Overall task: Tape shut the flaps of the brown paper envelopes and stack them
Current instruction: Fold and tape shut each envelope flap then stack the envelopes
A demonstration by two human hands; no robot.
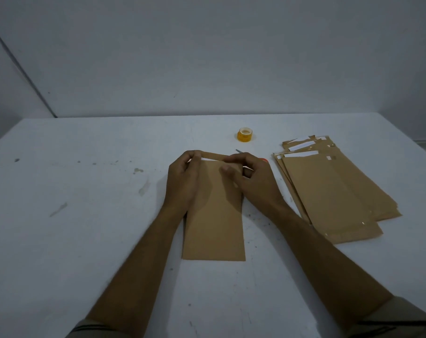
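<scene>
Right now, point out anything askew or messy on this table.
The envelope stack at right is fanned, its edges not squared. The table carries dark smudges at left. Nothing else stands out.

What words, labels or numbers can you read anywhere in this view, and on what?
No text is readable.
On the tape roll: any print on its yellow side is too blurred to read.
On the stack: the white patches near the far ends show no legible marks.
On the envelope: plain brown, nothing written where it shows.
</scene>
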